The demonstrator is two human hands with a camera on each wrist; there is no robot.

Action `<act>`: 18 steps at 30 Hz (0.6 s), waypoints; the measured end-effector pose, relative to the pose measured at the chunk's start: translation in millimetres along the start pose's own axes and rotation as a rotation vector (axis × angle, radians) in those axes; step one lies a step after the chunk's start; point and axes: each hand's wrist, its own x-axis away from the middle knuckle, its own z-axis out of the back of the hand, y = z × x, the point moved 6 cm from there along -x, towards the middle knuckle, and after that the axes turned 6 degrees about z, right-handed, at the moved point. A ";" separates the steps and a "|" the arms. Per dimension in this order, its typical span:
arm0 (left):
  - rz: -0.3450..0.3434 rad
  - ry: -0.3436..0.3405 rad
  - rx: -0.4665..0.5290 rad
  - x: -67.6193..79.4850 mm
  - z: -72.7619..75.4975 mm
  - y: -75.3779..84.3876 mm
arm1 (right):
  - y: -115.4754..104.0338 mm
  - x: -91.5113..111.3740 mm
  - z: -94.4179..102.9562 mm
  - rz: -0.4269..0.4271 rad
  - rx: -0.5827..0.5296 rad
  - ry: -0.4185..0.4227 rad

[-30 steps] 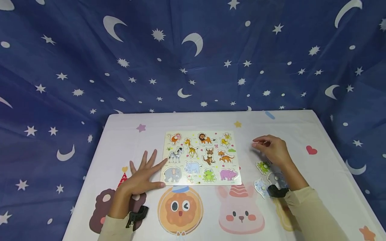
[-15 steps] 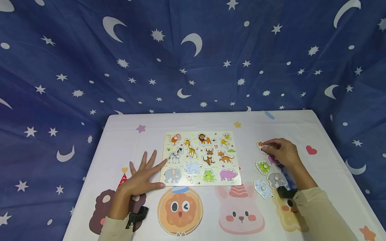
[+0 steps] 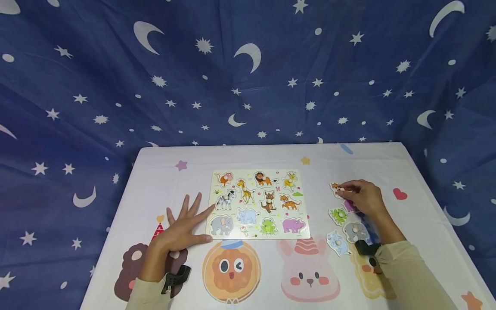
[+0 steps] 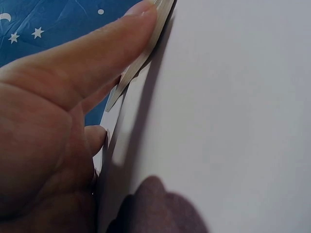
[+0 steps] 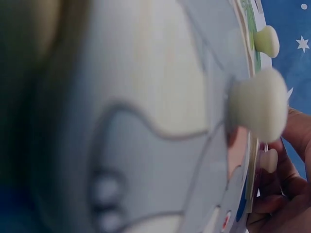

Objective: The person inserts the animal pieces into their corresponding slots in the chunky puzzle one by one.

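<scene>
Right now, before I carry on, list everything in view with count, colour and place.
puzzle board: one, cream with coloured animals, mid-table
orange piece: one, orange and white, right of the board
purple piece: one, purple, beside the orange piece, partly hidden
frog piece: one, green, in front of the orange piece
elephant piece: one, grey, in front of the frog piece
rhino piece: one, pale blue, beside the elephant piece
tablecloth: one, white with cartoon prints, under board and pieces
backdrop: one, blue with white moons and stars, behind the tablecloth
wristbands: two, black, one per wrist
sleeves: two, beige, on both forearms
left hand: one, bare, touching the board's left edge
right hand: one, bare, pinching the orange piece
</scene>
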 end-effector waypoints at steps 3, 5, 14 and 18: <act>0.000 0.001 -0.005 0.2 -0.5 -0.7 | 2.0 1.0 0.4 -0.013 -0.006 0.012; 0.002 0.000 -0.005 0.2 -1.0 -1.6 | 2.1 1.0 0.3 -0.022 -0.011 0.014; -0.001 -0.001 0.003 0.2 -0.3 -0.5 | -1.4 -1.7 1.0 0.002 0.042 0.010; 0.001 0.000 -0.006 0.2 -0.4 -0.8 | -4.0 -2.7 -0.7 0.023 0.057 -0.004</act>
